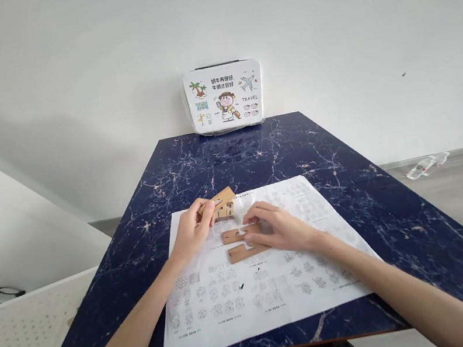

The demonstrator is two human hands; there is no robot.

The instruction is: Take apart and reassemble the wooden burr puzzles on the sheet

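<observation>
"What do you have at the hands?"

"On my head feed the left hand (193, 225) pinches a tilted wooden puzzle piece (225, 194) between thumb and fingers, above the sheet's far part. Just below that piece I see numbered wooden blocks (229, 211) close together."

"And the right?"

"My right hand (284, 227) is curled over the right ends of two notched wooden bars, the far bar (230, 236) and the near bar (237, 255). They lie near each other. I can't make out whether the fingers grip either one or only rest there."

"Further out?"

"Under it all, a printed instruction sheet (277, 290) with rows of small diagrams, lying on a dark-blue marble-patterned table (239, 163). At the far edge I've got a white cartoon-cow case (225, 98) reading TRAVEL, upright near the wall (105, 52). Left of the table is a white perforated surface (23, 338)."
</observation>
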